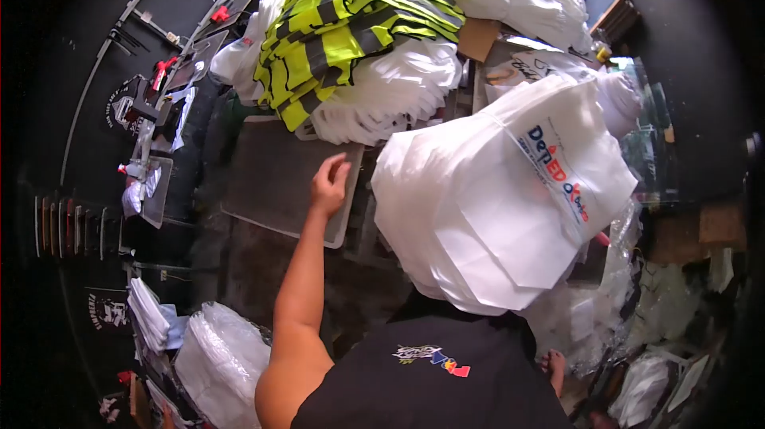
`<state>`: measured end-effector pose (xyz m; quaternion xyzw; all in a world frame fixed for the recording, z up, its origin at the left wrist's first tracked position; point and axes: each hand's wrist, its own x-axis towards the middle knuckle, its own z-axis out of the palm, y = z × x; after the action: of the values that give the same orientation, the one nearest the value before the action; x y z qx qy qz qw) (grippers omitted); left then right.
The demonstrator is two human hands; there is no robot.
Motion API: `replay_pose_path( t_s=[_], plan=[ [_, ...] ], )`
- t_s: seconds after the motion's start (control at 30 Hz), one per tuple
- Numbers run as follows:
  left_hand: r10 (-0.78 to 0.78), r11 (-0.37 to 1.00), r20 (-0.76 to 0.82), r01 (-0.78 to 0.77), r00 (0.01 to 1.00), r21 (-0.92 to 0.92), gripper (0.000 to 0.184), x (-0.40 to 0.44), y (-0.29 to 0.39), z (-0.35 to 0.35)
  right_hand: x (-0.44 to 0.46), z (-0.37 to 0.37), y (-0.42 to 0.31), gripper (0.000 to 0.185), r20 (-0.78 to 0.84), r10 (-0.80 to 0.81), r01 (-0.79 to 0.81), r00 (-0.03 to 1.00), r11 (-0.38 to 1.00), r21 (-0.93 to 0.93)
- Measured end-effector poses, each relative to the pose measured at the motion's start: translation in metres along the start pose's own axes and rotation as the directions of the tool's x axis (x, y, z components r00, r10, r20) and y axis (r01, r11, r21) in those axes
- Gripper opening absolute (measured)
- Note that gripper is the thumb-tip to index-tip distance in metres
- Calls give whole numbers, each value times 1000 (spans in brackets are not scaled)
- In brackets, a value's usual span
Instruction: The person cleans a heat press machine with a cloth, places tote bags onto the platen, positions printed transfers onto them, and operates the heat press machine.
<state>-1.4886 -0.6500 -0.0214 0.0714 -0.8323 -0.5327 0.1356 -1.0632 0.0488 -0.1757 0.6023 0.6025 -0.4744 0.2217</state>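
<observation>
- My left hand (327,187) is over the dark board (271,174), near its right edge and far right corner. Can't tell if I'm touching it.
- Left fingers are loosely bent, nothing between them.
- Right hand (553,364) looks like the one low down by my black shirt (343,397), near the clear plastic (586,321). Its fingers are too small to read, so no idea if they're gripping anything.
- The white stack (454,198) is just past the board's right edge, right in front of me. Can't see what holds it up. Big blue and red print (558,174) on the top piece.
- Beyond the board's far edge there's a pale pile (394,98) with yellow vests (335,43) heaped on it.
- Handling guess: each layer is probably light, soft and floppy, but that many together could get heavy. Nothing fragile about it imo, creasing is the main worry, and layers might slide on each other.
- Where I'd grab: both sides low down, palms under the bottom layers, fingers off the print. Pinching just the top piece would likely peel it away.
</observation>
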Motion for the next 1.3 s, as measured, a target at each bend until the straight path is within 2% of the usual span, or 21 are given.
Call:
replay_pose_path(
  t_s=[0.07,0.13,0.2,0.27,0.3,0.37,0.43,0.53,0.57,0.63,0.67,0.73,0.77,0.8,0.93,1.07,1.13,1.17,1.2,1.27,1.3],
  plan=[
    [-61,996,-87,67,994,65,27,-48,-29,-10,15,-3,-18,24,16,-23,22,1000,999,24],
    [-232,952,-146,255,962,168,25,-97,-18,-10,39,-13,-29,22,76,-49,50,996,999,-18],
    [43,893,-177,42,983,449,23,-143,-39,3,52,-21,-47,22,93,-83,85,992,996,-21],
    [15,925,-104,26,994,378,24,-192,-44,24,69,-39,-57,22,112,-114,117,987,993,-27],
    [153,869,-24,-123,988,479,26,-216,-72,34,81,-48,-57,23,120,-145,146,982,989,-4],
    [-194,850,49,143,980,507,32,-267,-66,60,100,-66,-55,24,137,-175,173,975,985,30],
    [-343,761,62,239,937,603,43,-317,-69,86,112,-89,-44,25,129,-181,178,975,983,30],
    [-343,741,265,86,901,666,51,-385,-141,101,121,-118,-11,24,90,-148,138,985,984,108],
    [-342,743,298,62,891,666,51,-400,-128,103,128,-131,11,24,74,-125,115,989,985,126],
    [-399,813,226,228,889,536,52,-418,-93,97,146,-144,34,23,147,2,-7,989,999,31],
    [-396,812,230,221,889,540,52,-426,-92,95,150,-150,45,23,150,6,-12,989,999,38],
    [-523,661,127,307,843,684,44,-447,-102,88,153,-160,69,24,203,233,-235,951,972,-16],
    [-523,659,121,310,844,686,44,-459,-124,79,156,-162,81,24,207,232,-233,950,972,-19],
    [-513,627,73,315,856,713,41,-460,-99,80,160,-162,94,25,178,206,-208,962,978,-10],
    [-310,623,-118,295,943,724,29,-442,11,105,185,-165,113,27,207,161,-182,965,979,87],
    [-272,732,-84,262,959,629,25,-415,23,112,173,-156,73,28,226,91,-115,970,989,94],
    [-92,812,-264,226,960,539,22,-384,15,108,183,-150,63,28,213,45,-73,976,990,123],
    [-66,849,-387,255,920,462,25,-358,28,105,188,-147,60,28,223,42,-70,974,991,117],
    [63,834,-355,147,933,532,23,-329,76,101,193,-147,57,28,236,6,-38,972,990,134],
    [322,863,-314,-140,893,486,15,-280,172,106,193,-153,50,28,236,-33,0,971,990,139],
    [450,795,-234,-267,862,545,14,-258,210,107,189,-154,43,29,229,-28,-3,973,991,131]
  ],
)
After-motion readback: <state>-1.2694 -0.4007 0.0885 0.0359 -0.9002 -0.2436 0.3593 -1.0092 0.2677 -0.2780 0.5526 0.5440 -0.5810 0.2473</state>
